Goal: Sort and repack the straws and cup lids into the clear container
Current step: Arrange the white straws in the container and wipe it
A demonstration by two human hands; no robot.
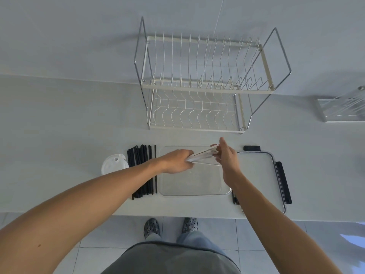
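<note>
Head cam: both hands (203, 158) clamp white lid stack (202, 155) above clear container (194, 187), straws (141, 157) flanking its left edge.

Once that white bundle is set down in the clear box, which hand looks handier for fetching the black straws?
Probably the left hand. The black straws lie just left of the clear container, under the left forearm. The right hand would have to cross over the container.

Black straws (142, 171) and lid (258, 178) (either side) flank the open container (194, 186).
</note>
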